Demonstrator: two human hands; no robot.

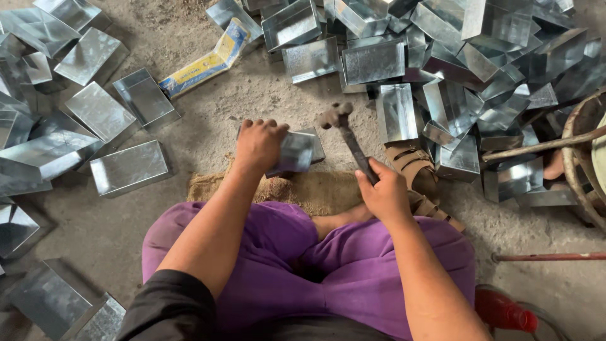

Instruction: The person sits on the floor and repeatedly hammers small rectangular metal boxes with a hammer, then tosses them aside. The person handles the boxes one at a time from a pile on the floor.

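Flat yellow-and-blue carton, lying on floor, upper centre-left

Shiny sheet-metal box, dull dark metal hammer, coarse burlap mat, rough concrete floor

Seated on the floor, knees spread toward a burlap mat lying just ahead. On the mat's far edge, a sheet-metal box, under the left hand. Right of the box, a hammer, handle in the right hand, head raised beside the box. Just right of the hammer, a sandalled foot. Beyond and to the right, a heaped pile of metal boxes. To the left, more boxes scattered singly over the floor. Ahead and left of centre, a flat cardboard carton. At the far right edge, a round metal frame; below it, a rod on the floor.
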